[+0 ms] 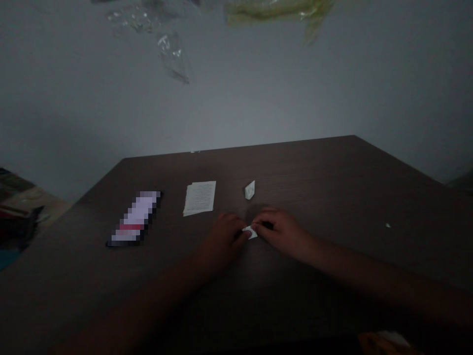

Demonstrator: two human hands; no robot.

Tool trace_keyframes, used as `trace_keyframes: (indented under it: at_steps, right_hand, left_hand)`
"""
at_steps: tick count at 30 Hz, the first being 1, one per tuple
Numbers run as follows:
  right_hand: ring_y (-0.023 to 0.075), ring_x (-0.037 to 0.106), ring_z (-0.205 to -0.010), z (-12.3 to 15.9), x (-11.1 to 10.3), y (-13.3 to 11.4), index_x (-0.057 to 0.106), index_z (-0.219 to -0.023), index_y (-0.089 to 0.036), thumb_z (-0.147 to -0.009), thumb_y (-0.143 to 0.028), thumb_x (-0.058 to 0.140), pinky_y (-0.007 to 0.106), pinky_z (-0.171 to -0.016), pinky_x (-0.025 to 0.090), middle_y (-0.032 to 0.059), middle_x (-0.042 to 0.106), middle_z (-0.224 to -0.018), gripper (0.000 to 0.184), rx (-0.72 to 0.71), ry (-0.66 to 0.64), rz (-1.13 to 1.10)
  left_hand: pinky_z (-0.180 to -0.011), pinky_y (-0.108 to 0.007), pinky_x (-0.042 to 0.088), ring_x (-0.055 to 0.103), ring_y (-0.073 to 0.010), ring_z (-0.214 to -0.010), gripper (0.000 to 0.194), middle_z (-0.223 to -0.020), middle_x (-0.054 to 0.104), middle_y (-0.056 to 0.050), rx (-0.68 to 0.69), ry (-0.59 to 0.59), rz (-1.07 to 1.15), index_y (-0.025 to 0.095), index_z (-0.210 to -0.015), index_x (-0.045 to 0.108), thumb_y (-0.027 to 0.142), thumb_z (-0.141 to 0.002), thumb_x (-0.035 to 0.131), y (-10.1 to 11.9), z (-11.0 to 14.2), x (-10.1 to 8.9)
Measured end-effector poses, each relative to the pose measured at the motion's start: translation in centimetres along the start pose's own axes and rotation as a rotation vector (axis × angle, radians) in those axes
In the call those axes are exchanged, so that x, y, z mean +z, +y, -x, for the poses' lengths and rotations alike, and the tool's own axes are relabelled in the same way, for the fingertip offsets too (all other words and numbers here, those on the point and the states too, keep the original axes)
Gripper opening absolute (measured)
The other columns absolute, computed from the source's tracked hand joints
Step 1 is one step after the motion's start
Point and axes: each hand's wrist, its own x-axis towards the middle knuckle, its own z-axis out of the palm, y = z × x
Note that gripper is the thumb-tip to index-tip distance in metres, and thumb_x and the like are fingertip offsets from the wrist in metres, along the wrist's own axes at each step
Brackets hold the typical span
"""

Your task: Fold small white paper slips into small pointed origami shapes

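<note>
A small folded piece of white paper [253, 233] lies low over the dark table between my two hands. My left hand [226, 235] pinches its left side, thumb on top. From the right, my right hand [278, 227] grips the other side with thumb and fingertips. Much of the paper is covered by the fingers. Just beyond the hands sits another folded white paper piece [250, 190], angular in shape. Left of that rests a small stack of printed paper sheets [200, 197], slightly fanned.
A phone [137, 217] with a lit, blurred screen lies on the left of the brown wooden table [318, 177]. A tiny paper scrap [388, 226] is on the right. Behind the table stands a pale wall [258, 98] with clear plastic [172, 54] and yellowish tape [277, 12].
</note>
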Motion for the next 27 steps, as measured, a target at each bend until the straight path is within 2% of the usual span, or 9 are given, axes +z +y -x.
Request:
trace_keyframes:
  at_steps: [3,5,7,12,17,23,25,27]
  right_hand:
    - [0.0269,0.068,-0.095,-0.1,0.0,0.5,0.079,-0.083,-0.027,-0.097,-0.018,0.081,0.049,-0.101,0.05,0.0037,0.072,-0.089,0.017,-0.047,0.0,0.155]
    - [0.0286,0.067,-0.1,-0.2,0.1,0.8,0.079,-0.086,-0.027,-0.095,-0.02,0.084,0.053,-0.106,0.047,0.005,0.072,-0.095,0.013,-0.048,0.01,0.237]
    - [0.03,0.066,-0.104,-0.1,0.2,0.8,0.078,-0.09,-0.026,-0.093,-0.021,0.087,0.053,-0.107,0.047,0.0063,0.073,-0.1,0.011,-0.044,0.01,0.314]
    - [0.0312,0.065,-0.112,0.0,0.0,0.2,0.078,-0.099,-0.022,-0.095,-0.023,0.088,0.049,-0.104,0.05,0.009,0.073,-0.109,0.01,-0.057,-0.067,0.432]
    - [0.033,0.063,-0.119,0.0,-0.6,0.1,0.079,-0.109,-0.021,-0.093,-0.027,0.092,0.048,-0.106,0.051,0.0112,0.073,-0.119,0.022,-0.045,-0.148,0.459]
    - [0.0314,0.066,-0.123,-0.3,-1.2,0.1,0.083,-0.112,-0.024,-0.092,-0.022,0.093,0.048,-0.11,0.052,0.0097,0.074,-0.123,0.023,-0.007,-0.195,0.425]
    - [0.0332,0.066,-0.126,-0.1,-1.4,-0.3,0.083,-0.121,-0.023,-0.092,-0.025,0.093,0.05,-0.111,0.054,0.0119,0.074,-0.128,0.03,-0.019,-0.212,0.457]
    - [0.0358,0.066,-0.129,0.3,-1.6,-1.0,0.081,-0.134,-0.022,-0.096,-0.028,0.09,0.053,-0.111,0.056,0.0152,0.074,-0.135,0.04,-0.044,-0.244,0.514]
  left_hand:
    - [-0.114,-0.049,0.05,0.067,-0.0337,-0.117,0.008,-0.114,0.076,-0.009,0.008,0.019,-0.067,0.025,-0.097,0.078,0.028,-0.1,0.072,-0.3,0.0,0.3]
    - [-0.115,-0.049,0.051,0.067,-0.0344,-0.123,0.011,-0.125,0.076,-0.01,0.021,0.023,-0.099,0.024,-0.109,0.08,0.025,-0.099,0.075,-0.3,0.0,0.3]
    - [-0.114,-0.05,0.052,0.066,-0.0347,-0.126,0.014,-0.13,0.075,-0.012,0.022,-0.008,-0.173,0.022,-0.113,0.081,0.022,-0.101,0.073,-0.2,0.0,0.3]
    - [-0.114,-0.049,0.051,0.064,-0.0326,-0.129,0.018,-0.131,0.077,-0.008,-0.001,-0.144,-0.426,0.022,-0.115,0.082,0.019,-0.109,0.066,1.1,0.1,-0.2]
    - [-0.111,-0.048,0.049,0.067,-0.0309,-0.125,0.027,-0.127,0.077,-0.009,0.042,-0.312,-0.679,0.02,-0.121,0.082,0.012,-0.113,0.057,3.2,0.8,-0.3]
    - [-0.101,-0.047,0.05,0.07,-0.0322,-0.115,0.022,-0.119,0.076,-0.012,0.067,-0.292,-0.794,0.016,-0.119,0.081,0.012,-0.111,0.061,4.1,2.0,1.0]
    - [-0.101,-0.049,0.051,0.07,-0.0345,-0.115,0.02,-0.12,0.077,-0.014,0.047,-0.304,-0.79,0.016,-0.119,0.082,0.016,-0.108,0.065,4.0,2.3,1.5]
    - [-0.104,-0.053,0.052,0.07,-0.037,-0.121,0.021,-0.129,0.077,-0.016,0.016,-0.318,-0.791,0.016,-0.12,0.083,0.018,-0.106,0.068,4.1,2.5,1.6]
